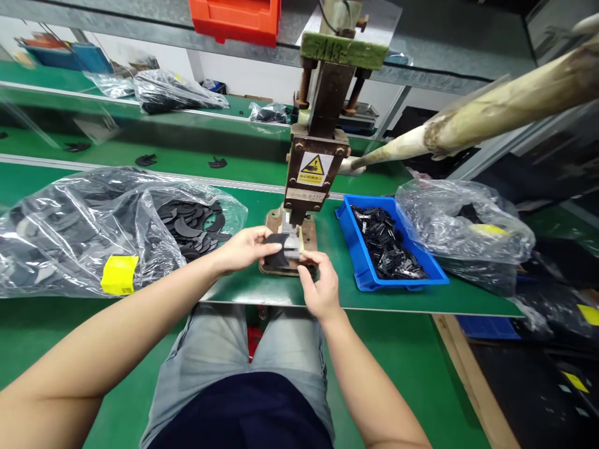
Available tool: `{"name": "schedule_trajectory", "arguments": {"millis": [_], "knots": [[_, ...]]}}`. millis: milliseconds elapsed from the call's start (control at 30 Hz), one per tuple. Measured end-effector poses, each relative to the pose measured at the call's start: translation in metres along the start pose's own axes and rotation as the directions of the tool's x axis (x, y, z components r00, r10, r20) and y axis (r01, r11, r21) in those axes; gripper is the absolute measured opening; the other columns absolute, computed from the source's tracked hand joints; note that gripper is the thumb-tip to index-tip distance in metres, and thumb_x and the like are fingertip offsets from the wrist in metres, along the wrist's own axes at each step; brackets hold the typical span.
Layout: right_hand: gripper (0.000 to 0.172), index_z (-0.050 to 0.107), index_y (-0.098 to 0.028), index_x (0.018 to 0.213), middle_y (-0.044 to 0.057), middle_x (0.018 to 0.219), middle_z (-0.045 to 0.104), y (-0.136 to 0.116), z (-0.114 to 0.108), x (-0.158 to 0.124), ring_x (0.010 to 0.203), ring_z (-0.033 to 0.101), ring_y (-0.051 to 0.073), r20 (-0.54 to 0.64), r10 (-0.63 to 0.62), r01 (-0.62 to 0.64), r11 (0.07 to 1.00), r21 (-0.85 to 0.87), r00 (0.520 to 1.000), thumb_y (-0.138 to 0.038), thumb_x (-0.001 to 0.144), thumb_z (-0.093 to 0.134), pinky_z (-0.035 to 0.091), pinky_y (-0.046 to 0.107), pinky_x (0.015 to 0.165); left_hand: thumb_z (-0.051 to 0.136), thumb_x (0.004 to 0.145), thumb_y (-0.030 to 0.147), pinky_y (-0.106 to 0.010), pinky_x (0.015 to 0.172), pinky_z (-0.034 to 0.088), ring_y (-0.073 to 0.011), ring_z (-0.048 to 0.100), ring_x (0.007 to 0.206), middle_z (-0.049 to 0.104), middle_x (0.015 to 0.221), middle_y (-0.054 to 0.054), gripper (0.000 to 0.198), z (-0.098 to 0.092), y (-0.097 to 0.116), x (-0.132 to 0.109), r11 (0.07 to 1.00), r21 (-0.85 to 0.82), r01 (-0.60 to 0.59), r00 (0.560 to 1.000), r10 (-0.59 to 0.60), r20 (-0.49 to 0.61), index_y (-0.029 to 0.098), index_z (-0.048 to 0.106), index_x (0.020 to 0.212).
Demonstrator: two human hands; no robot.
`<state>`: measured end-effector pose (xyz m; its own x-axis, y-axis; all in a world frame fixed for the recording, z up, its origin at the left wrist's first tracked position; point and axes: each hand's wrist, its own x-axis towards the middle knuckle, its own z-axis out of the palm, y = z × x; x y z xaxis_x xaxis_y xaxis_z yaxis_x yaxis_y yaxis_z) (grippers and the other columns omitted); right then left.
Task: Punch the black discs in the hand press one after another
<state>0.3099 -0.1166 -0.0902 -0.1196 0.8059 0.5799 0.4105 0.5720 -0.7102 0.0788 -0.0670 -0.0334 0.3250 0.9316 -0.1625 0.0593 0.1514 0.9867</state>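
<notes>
Pinching black piece (277, 252) in left hand (247, 248), we seemingly steady it at press (306, 178); right hand (322, 287), hold unclear.

Press (311, 168) on bench (262, 293), bag (107, 218) of parts (187, 227) left of it, bin (393, 285) right, second bag (463, 240) right of bin

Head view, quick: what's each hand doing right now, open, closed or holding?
Left hand: closed, pinching a black piece.
Right hand: fingers bent near the foot of the press; whether it holds anything cannot be told.
</notes>
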Motion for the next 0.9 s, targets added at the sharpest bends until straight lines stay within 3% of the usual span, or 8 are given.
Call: {"name": "schedule_trajectory", "arguments": {"millis": [133, 367, 767, 900], "knots": [[0.026, 0.062, -0.022, 0.123, 0.008, 0.111, 0.070, 0.016, 0.000, -0.010, 0.106, 0.068, 0.019, -0.051, 0.044, -0.044, 0.999, 0.008, 0.998, -0.027, 0.098, 0.060, 0.058, 0.039, 0.097, 0.089, 0.072, 0.052, -0.022, 0.050, 0.037, -0.0084, 0.051, 0.050, 0.065, 0.066, 0.002, 0.045, -0.015, -0.003, 0.026, 0.998, 0.070, 0.006, 0.989, 0.004, -0.148, 0.017, 0.063, 0.083], [0.025, 0.062, -0.022, 0.122, 0.007, 0.109, 0.069, 0.023, 0.003, -0.017, 0.105, 0.068, 0.018, -0.084, 0.056, -0.054, 0.998, 0.028, 0.995, -0.024, 0.098, 0.059, 0.057, 0.038, 0.095, 0.089, 0.073, 0.047, -0.022, 0.050, 0.035, -0.0084, 0.050, 0.051, 0.066, 0.065, -0.001, 0.041, -0.017, -0.007, 0.050, 0.995, 0.087, 0.053, 0.994, -0.044, -0.098, 0.016, 0.062, 0.075], [0.025, 0.062, -0.022, 0.122, 0.007, 0.108, 0.069, 0.022, 0.001, -0.019, 0.104, 0.067, 0.019, -0.092, 0.037, -0.035, 0.999, 0.028, 0.995, -0.022, 0.097, 0.059, 0.057, 0.039, 0.095, 0.090, 0.072, 0.047, -0.021, 0.045, 0.032, -0.0064, 0.045, 0.047, 0.062, 0.061, 0.000, 0.042, -0.017, -0.006, 0.062, 0.996, 0.064, 0.064, 0.992, -0.056, -0.114, 0.015, 0.063, 0.070], [0.025, 0.062, -0.022, 0.122, 0.007, 0.107, 0.069, 0.022, 0.002, -0.019, 0.103, 0.068, 0.019, -0.090, 0.035, -0.034, 0.999, 0.021, 0.995, -0.023, 0.097, 0.059, 0.057, 0.040, 0.094, 0.090, 0.072, 0.046, -0.021, 0.043, 0.031, -0.0059, 0.044, 0.044, 0.060, 0.059, 0.000, 0.041, -0.022, -0.011, 0.065, 0.993, 0.016, 0.116, 0.985, -0.113, -0.126, 0.016, 0.063, 0.069]]}}
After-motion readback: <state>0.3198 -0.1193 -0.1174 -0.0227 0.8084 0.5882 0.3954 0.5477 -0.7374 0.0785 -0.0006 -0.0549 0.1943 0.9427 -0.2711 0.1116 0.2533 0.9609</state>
